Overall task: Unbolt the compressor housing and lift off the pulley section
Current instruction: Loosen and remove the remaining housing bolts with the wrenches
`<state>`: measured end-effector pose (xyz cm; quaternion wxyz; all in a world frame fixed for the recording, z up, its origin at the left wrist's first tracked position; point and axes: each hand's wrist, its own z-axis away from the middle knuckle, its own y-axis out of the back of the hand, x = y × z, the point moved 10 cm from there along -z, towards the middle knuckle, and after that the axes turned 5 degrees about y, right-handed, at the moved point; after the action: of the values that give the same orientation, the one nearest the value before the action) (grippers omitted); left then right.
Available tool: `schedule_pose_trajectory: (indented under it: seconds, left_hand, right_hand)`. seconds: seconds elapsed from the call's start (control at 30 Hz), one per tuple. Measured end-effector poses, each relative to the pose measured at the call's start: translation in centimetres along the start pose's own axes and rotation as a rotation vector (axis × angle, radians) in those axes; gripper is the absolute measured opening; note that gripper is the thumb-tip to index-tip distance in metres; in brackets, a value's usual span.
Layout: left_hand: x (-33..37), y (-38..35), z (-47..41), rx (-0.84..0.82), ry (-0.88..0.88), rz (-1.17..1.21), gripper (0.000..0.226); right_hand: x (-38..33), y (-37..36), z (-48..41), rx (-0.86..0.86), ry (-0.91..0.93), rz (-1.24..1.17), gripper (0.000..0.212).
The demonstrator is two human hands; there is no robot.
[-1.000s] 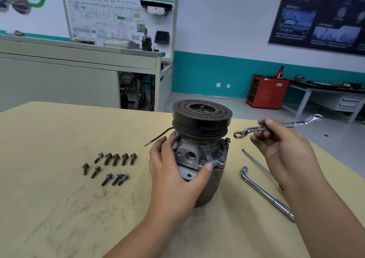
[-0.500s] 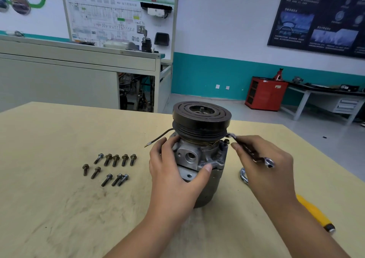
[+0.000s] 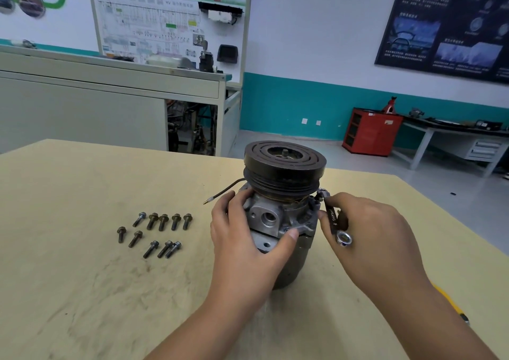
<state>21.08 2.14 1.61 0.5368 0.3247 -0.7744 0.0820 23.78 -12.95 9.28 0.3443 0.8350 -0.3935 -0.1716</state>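
1. The compressor (image 3: 298,260) stands upright on the counter (image 3: 82,277), near its middle, with the dark grooved pulley (image 3: 285,167) on top.
2. The left hand (image 3: 248,238) grips the silver housing (image 3: 268,218) just under the pulley. Its fingers curl around the left side and its thumb presses on the front flange.
3. The right hand (image 3: 369,238) pinches a small wrench (image 3: 334,222) between thumb and fingers. The far end of the wrench is at a bolt head (image 3: 321,194) on the right edge of the housing, just below the pulley. The ring end near the palm is free.
4. A thin black wire (image 3: 223,191) comes out from the left side of the housing, and its tip hangs over the counter.
5. Ten loose bolts (image 3: 154,233) lie on the counter to the left of the compressor, apart from it, in three rough rows.
6. A yellow handle (image 3: 453,306) shows on the counter behind the right forearm. The rest of this tool is hidden.
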Motion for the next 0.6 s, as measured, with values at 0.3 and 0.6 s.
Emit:
schedule_pose_trajectory:
  seconds: [0.3,0.6]
  left_hand:
    - [-0.2,0.0,0.0,-0.002,0.003,-0.015,0.070]
    - [-0.3,0.1,-0.1,0.019,0.001,-0.022,0.071]
  right_hand:
    - [-0.7,0.0,-0.3,-0.041,0.021,-0.122,0.013]
    - [-0.3,-0.9,-0.3,-0.189,-0.087,0.005,0.037]
